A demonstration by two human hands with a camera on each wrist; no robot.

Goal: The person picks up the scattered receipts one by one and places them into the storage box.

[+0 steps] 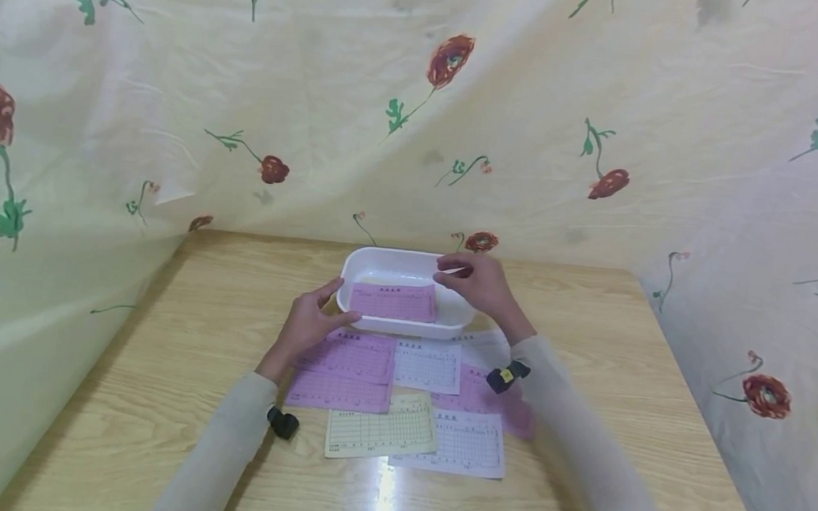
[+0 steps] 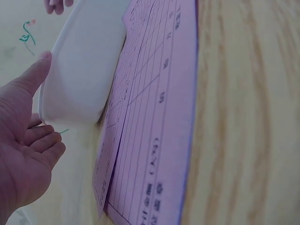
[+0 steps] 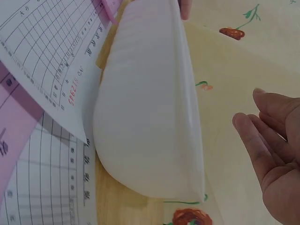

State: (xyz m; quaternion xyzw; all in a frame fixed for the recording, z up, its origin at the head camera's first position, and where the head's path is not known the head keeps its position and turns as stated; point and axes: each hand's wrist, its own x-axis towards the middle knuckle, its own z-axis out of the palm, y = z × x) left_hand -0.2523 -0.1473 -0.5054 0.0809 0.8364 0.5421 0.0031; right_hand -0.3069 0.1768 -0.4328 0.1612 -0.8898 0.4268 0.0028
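Loosely bent, the fingers of the right hand hold nothing above the right end of the tray, the thumb apart from them. The thumb of the left hand rests at the tray's near-left corner, its fingers against the left end, touching rather than clenched. A push from that side alone could swing the tray, as the right hand does not appear to brace it. Inside, toward the near wall, lies a pink slip, liable to slide should the tray tip. Outside that wall, pink slips lie left of a white slip; I cannot tell whether any run under the tray, but dragging it could crumple them. Seen from the right wrist, one white corner beside the tray looks raised, easily snagged. Farther from the tray, the right sleeve passes close to another pink sheet and might brush it askew.
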